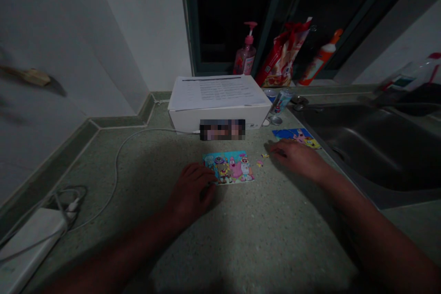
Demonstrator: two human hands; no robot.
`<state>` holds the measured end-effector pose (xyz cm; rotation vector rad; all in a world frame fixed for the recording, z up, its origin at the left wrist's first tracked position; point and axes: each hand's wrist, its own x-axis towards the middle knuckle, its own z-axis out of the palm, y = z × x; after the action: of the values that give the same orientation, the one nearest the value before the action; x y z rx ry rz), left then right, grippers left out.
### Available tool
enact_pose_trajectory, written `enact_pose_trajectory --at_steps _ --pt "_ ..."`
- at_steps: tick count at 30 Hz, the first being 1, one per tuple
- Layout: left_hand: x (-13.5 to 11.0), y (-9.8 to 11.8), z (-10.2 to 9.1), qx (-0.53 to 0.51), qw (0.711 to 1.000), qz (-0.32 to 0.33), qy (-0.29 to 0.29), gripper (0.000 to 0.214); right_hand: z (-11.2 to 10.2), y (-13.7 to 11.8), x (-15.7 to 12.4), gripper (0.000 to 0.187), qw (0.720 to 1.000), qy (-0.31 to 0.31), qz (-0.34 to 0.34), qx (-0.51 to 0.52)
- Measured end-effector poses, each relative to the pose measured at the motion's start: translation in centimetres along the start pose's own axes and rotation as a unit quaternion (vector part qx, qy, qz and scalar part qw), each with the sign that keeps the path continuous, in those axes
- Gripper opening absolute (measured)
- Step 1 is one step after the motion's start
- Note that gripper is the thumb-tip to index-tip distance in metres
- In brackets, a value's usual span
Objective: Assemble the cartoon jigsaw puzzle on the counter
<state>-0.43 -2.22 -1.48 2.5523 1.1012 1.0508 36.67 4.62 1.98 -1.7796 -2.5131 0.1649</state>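
A rectangular SpongeBob jigsaw puzzle lies flat on the speckled green countertop. My left hand rests against its left edge, with the fingertips on the picture. To the right, my right hand lies low on the counter, its fingers curled near two tiny loose puzzle pieces. Beyond those fingers sits a second cartoon picture card, showing a pink starfish, apart from both hands. Neither hand visibly holds anything.
A white box topped with printed paper stands behind the puzzle. A steel sink lies right. A drinks can, pink pump bottle, red-and-white bag and orange-capped bottle stand behind. A white cable runs left.
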Motion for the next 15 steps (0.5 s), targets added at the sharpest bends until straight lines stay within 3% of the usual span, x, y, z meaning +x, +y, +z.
enact_pose_trajectory --at_steps 11,15 --pt "-0.1 -0.1 0.1 0.0 1.0 -0.003 -0.001 0.014 -0.1 -1.6 0.1 0.025 1.0 -0.018 0.01 0.005" --pt "0.0 0.0 0.0 -0.001 1.0 -0.009 0.001 0.013 -0.5 -2.1 0.0 0.022 0.999 -0.015 -0.021 0.032"
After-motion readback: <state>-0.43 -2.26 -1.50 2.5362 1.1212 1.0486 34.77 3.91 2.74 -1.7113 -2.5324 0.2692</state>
